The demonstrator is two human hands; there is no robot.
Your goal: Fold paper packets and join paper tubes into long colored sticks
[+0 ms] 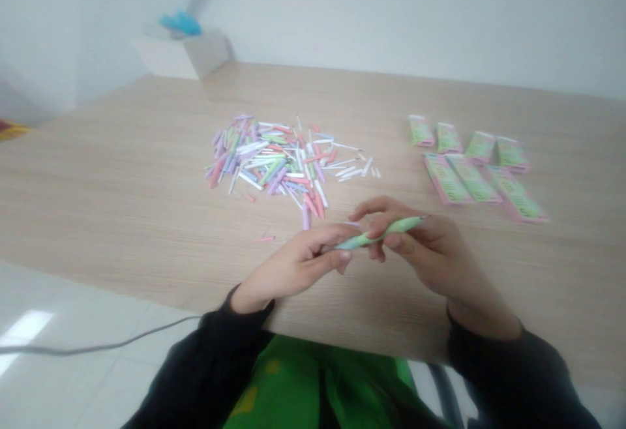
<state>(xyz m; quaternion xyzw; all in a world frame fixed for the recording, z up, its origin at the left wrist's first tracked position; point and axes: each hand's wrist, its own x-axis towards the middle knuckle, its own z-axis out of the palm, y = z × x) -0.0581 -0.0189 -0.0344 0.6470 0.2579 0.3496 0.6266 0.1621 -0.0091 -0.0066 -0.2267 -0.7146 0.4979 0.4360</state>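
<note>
A light green pen (405,224) with a dark tip pointing right is held between both hands, above the front of the table. The fingers and thumb of my left hand (313,256) pinch its pale bluish rear end. My right hand (430,246) grips the green barrel near the tip between thumb and fingers. Beyond the hands lies a loose pile of pen parts (274,162) in purple, green, pink, blue and white, with thin white refills and small white pieces at its right side.
Several pink-and-green packets (460,178) lie in two rows at the right on the wooden table (122,175). A white box (180,56) with something blue on it stands at the back left. A small pink piece (265,238) lies near my left hand. A grey cable (98,345) runs below the table's edge.
</note>
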